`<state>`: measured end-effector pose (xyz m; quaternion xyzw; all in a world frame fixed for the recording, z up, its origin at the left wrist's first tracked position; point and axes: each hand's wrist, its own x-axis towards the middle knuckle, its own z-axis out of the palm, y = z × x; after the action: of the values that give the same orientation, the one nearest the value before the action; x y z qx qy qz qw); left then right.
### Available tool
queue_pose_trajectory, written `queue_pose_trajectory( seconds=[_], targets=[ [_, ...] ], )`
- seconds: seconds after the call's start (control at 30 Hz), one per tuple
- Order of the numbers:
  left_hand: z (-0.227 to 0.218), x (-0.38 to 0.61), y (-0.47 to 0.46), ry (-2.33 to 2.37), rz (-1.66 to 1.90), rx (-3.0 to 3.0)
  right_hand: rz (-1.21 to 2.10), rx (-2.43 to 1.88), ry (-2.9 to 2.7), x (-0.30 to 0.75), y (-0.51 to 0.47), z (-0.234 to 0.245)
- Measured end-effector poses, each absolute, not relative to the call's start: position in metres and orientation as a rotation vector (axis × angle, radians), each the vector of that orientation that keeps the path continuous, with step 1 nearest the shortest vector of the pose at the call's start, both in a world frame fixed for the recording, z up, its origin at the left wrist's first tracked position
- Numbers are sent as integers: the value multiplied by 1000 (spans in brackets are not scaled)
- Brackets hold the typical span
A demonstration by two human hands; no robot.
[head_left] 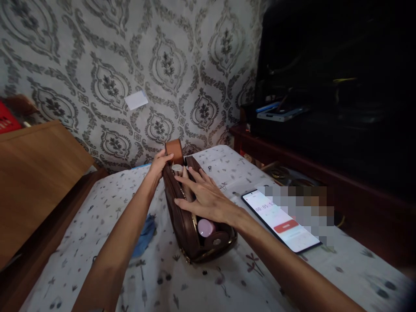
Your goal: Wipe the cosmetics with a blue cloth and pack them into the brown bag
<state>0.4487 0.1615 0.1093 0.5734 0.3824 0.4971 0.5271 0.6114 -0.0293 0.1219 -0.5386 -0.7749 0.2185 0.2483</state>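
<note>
A dark brown zippered pouch (175, 212) lies on the patterned sheet with its mouth unzipped. Its far end has a tan leather-like loop (174, 151). My left hand (159, 164) is closed on that far end, thumb over the base of the loop. Above the opening, my right hand (208, 197) is open, fingers spread across the rim and the contents. Inside the pouch, a pink round-capped container (206, 227) shows at the near end, and a pale round lid (177, 167) at the far end. My right hand hides the items between them.
A phone (279, 221) with a running timer lies to the right, partly pixelated. A crumpled blue cloth (144, 236) is beside my left forearm. A wooden panel (42, 173) stands at left, a dark red ledge (292, 169) at right. The patterned wall (165, 65) is behind.
</note>
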Motion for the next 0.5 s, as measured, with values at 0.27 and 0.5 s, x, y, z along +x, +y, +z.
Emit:
queue_pose_trajectory(
  seconds=[0.27, 0.5],
  targets=[
    [120, 453, 146, 905, 1315, 1721, 577, -1425, -2107, 612, -26, 117],
    [129, 452, 120, 928, 1126, 2021, 542, -1350, -2079, 614, -25, 113]
  ],
)
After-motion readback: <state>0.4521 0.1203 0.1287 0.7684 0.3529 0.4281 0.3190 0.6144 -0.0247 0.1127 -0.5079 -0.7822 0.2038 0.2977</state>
